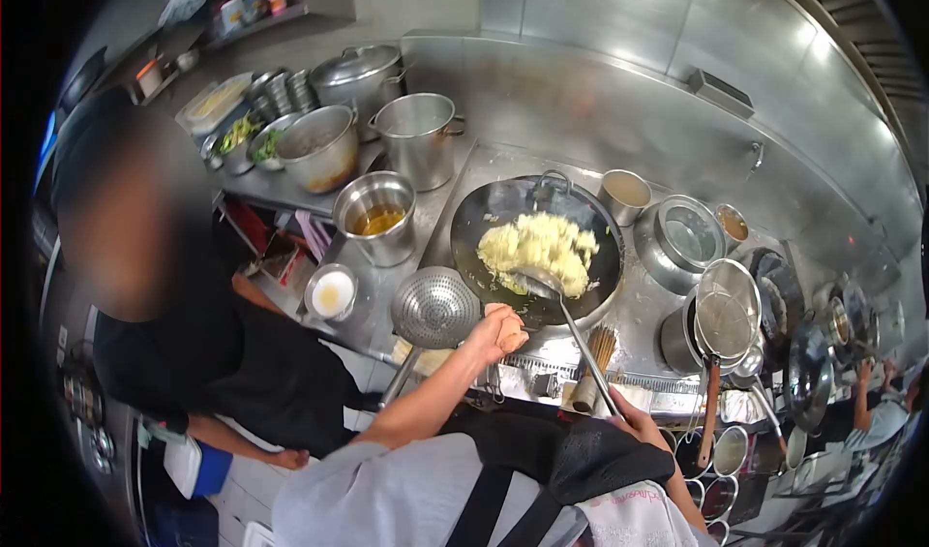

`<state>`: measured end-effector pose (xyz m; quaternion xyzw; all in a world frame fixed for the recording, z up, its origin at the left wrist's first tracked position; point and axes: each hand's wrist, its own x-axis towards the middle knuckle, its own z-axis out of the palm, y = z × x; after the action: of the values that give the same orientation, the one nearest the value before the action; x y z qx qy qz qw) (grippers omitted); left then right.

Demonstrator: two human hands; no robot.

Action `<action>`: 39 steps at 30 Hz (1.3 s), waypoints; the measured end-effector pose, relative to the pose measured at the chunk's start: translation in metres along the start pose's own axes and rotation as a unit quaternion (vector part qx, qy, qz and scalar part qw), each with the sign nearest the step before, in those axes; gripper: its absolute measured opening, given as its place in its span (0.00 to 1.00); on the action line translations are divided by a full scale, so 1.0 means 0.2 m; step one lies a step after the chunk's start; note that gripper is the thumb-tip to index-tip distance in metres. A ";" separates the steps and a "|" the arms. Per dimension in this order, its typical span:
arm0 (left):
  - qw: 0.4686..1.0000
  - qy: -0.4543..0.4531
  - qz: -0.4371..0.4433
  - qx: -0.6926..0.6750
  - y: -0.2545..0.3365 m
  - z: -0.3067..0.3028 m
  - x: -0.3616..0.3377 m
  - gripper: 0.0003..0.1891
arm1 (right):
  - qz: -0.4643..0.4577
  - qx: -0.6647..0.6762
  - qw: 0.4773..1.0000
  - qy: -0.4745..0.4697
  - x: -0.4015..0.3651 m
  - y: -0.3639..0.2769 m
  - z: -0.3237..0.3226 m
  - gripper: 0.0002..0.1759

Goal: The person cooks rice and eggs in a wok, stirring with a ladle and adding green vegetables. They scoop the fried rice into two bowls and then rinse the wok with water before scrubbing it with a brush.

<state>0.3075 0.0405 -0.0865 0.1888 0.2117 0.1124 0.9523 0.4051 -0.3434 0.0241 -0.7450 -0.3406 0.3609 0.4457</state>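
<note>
The left hand [487, 340] is curled tightly around what looks like a cloth [512, 331] at the wok [486, 205]'s near rim, while the right hand [634, 423] grips the ladle [586, 353], its bowl against yellow food [538, 245] inside the wok

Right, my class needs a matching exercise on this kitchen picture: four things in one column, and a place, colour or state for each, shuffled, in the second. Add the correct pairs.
Column one
1. Long, thin metal ladle handle
2. Soft, lumpy heap of food
3. Shallow, round metal skimmer
4. Deep, round, silver-coloured metal pot left of the round, dark metal wok

Column two
A. Pale yellow, in the wok
B. Dotted with holes
C. Gripped by the bare right hand
D. Holding amber liquid

Pairs: 1-C, 2-A, 3-B, 4-D
</note>
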 end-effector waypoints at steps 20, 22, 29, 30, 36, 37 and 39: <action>0.999 0.025 -0.030 -0.010 0.01 0.10 0.19 0.13 | 0.049 -0.155 0.986 -0.040 0.18 -0.11 -0.02 0.35; 0.997 -0.081 -0.001 -0.008 -0.06 -0.09 0.18 0.09 | 0.022 -0.276 0.960 0.037 0.41 -0.10 0.08 0.35; 1.000 0.008 -0.023 -0.008 -0.18 -0.20 -0.20 0.04 | 0.083 -0.157 0.984 0.008 0.16 -0.25 -0.07 0.36; 0.999 -0.017 0.019 -0.033 -0.12 -0.08 -0.09 0.09 | 0.025 -0.135 0.990 -0.002 0.12 -0.19 -0.11 0.35; 1.000 -0.018 -0.017 0.007 -0.18 -0.18 0.09 0.05 | 0.028 -0.247 0.965 0.087 0.41 -0.15 0.04 0.34; 0.996 0.077 -0.036 0.015 -0.22 -0.25 -0.14 0.05 | -0.077 -0.299 0.943 0.127 0.45 -0.12 0.07 0.34; 0.990 0.070 -0.054 0.109 -0.21 -0.29 -0.30 0.06 | 0.042 -0.215 0.973 0.073 0.26 -0.27 -0.01 0.32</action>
<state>0.2339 0.0034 -0.1305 0.2710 0.2991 0.0498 0.9136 0.4237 -0.2809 0.0610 -0.8612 -0.3450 0.2427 0.2834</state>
